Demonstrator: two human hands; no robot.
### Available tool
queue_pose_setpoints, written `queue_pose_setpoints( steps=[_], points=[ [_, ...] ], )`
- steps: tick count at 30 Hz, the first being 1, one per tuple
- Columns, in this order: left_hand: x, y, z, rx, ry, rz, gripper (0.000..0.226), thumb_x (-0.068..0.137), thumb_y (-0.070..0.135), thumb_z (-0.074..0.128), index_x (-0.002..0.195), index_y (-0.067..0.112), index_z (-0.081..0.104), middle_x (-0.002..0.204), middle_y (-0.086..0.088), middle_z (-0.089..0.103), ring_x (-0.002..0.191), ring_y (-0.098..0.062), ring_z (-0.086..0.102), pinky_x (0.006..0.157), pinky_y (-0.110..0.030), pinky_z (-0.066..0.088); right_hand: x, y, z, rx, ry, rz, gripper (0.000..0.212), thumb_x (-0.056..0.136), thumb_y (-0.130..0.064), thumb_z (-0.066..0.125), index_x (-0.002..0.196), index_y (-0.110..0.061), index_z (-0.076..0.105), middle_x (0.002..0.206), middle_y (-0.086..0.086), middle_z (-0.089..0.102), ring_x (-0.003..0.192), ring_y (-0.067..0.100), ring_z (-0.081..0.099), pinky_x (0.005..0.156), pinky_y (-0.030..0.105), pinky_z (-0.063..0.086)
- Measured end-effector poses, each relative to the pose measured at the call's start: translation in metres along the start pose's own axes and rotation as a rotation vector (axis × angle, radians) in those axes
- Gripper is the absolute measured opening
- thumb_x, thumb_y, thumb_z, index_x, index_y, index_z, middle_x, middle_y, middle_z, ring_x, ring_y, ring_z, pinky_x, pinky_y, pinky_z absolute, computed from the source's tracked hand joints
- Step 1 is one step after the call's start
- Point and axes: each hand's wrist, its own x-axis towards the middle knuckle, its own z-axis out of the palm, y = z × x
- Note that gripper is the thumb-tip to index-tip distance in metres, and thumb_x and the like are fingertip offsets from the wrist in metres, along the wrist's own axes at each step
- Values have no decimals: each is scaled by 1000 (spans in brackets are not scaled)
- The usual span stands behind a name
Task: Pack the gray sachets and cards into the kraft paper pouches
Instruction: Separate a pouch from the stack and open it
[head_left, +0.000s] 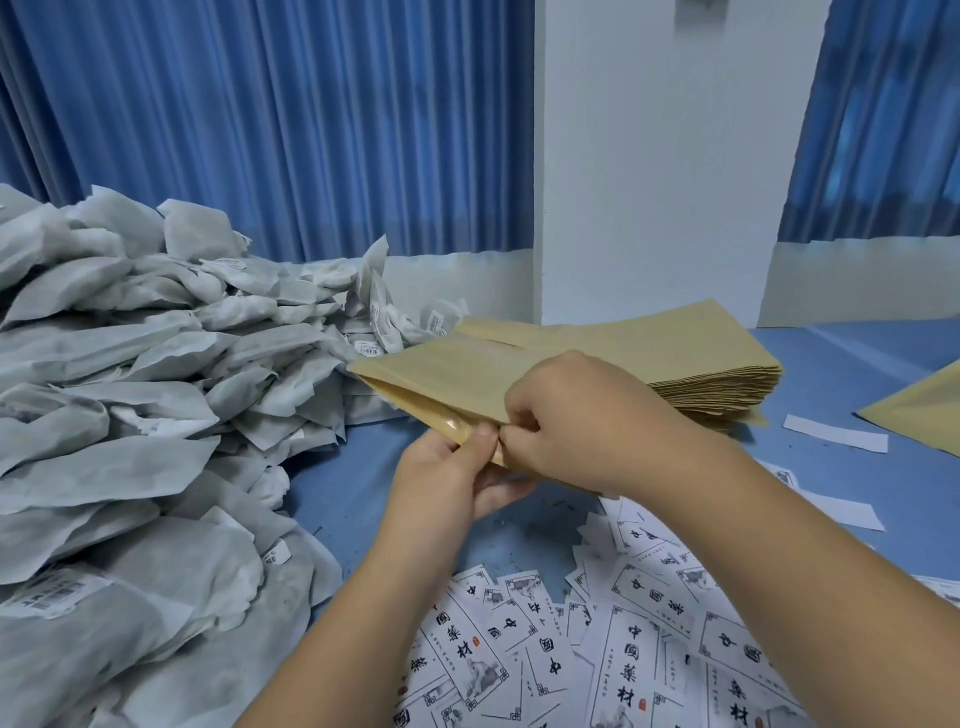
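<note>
A person's left hand (447, 473) and right hand (571, 415) pinch the near corner of a kraft pouch (441, 374) held above the blue table (363, 467), thumbs and fingertips meeting at its mouth, apparently to part the two walls. The pouch stretches away from the grip toward the far left, its open edge facing left with a glossy lining showing just beyond the left thumb. It looks flat, and whether anything is inside cannot be told. The heap of gray sachets (130, 415) lies left of that mouth, nearer the left hand, so a sachet would likely be fed in from that side. The printed cards (623, 649) are scattered near and right, under the right forearm. Behind the hands sits the stack of pouches (701, 364), flat and seemingly unfilled. Another pouch (924, 405) lies at the right edge, with white paper strips (836, 434) beside it.
</note>
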Motion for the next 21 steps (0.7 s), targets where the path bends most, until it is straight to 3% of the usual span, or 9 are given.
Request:
queue_pose_setpoints(
  steps=[6, 12, 18, 21],
  points=[
    [2, -6, -4, 70, -49, 77, 21, 100, 5, 45, 103, -10, 59, 82, -8, 74, 74, -17, 72, 70, -24, 56, 0, 1, 0, 50, -57, -14, 36, 85, -23, 51, 53, -14, 38, 60, 3, 44, 59, 23, 46, 51, 32, 37],
    [1, -10, -3, 87, -74, 61, 22, 101, 7, 45, 110, 2, 65, 102, -22, 71, 98, -27, 70, 76, -25, 57, -3, 4, -12, 65, -120, 16, 40, 89, -26, 51, 52, -16, 37, 60, 1, 41, 56, 17, 40, 50, 30, 30],
    [3, -11, -5, 75, -96, 53, 22, 101, 7, 45, 111, 1, 64, 103, -19, 72, 98, -28, 70, 77, -24, 56, -3, 4, -15, 74, -154, 27, 44, 90, -26, 54, 51, -14, 37, 57, 2, 40, 54, 17, 38, 51, 31, 31],
    [3, -14, -6, 82, -107, 66, 26, 100, 8, 47, 96, 9, 74, 100, -21, 71, 91, -34, 64, 76, -24, 56, -3, 7, -15, 114, -165, 43, 46, 89, -25, 58, 50, -13, 36, 54, 2, 38, 51, 17, 36, 50, 31, 30]
  ],
)
